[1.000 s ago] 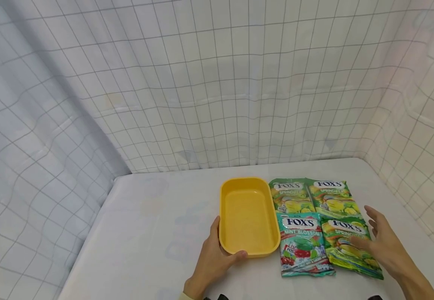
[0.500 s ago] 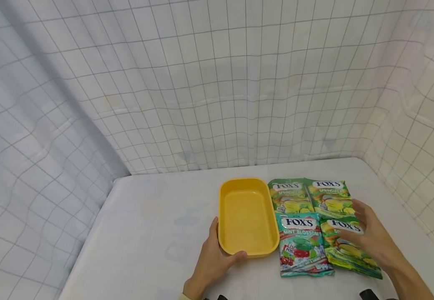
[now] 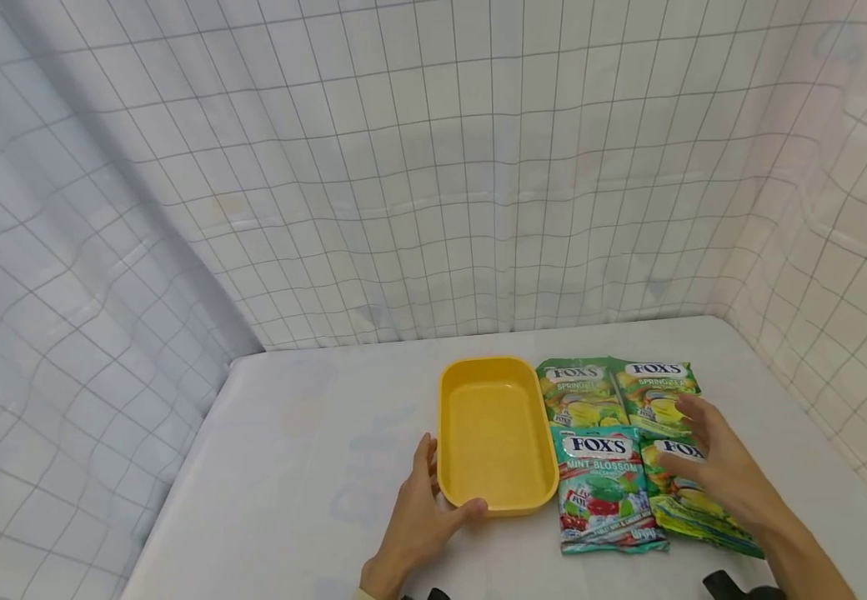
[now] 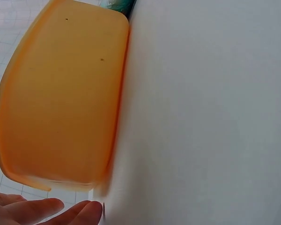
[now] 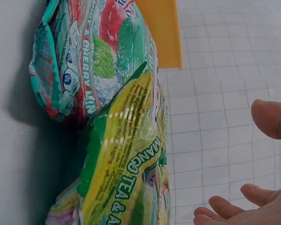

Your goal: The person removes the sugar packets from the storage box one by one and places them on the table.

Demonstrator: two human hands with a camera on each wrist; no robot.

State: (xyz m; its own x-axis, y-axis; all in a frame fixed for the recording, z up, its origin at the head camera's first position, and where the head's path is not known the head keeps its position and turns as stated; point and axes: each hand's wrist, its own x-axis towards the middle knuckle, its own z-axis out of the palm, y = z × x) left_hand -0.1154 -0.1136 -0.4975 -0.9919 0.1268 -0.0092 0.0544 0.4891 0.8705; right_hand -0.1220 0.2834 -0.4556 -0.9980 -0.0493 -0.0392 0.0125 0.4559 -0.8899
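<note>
In the head view my left hand [image 3: 420, 518] is beside the near left corner of a yellow plastic tray [image 3: 497, 446], its thumb by the front rim. The left wrist view shows those fingers [image 4: 37, 211] relaxed, with a small gap to the tray's wall. My right hand [image 3: 726, 468] hovers above the lower right green candy bag [image 3: 692, 508], fingers spread and holding nothing. That bag is partly hidden under the hand. A teal mint candy bag [image 3: 604, 492] lies between it and the tray.
Two more green candy bags, one at the back left [image 3: 582, 396] and one at the back right [image 3: 654, 392], lie flat behind the front pair. White table [image 3: 306, 467] extends to the left. Grid-patterned white cloth [image 3: 433, 183] hangs behind and at both sides.
My right hand has moved left, from the right edge of the lower green bag to over it. The left hand's fingers have loosened slightly at the tray. The bags and tray stay put.
</note>
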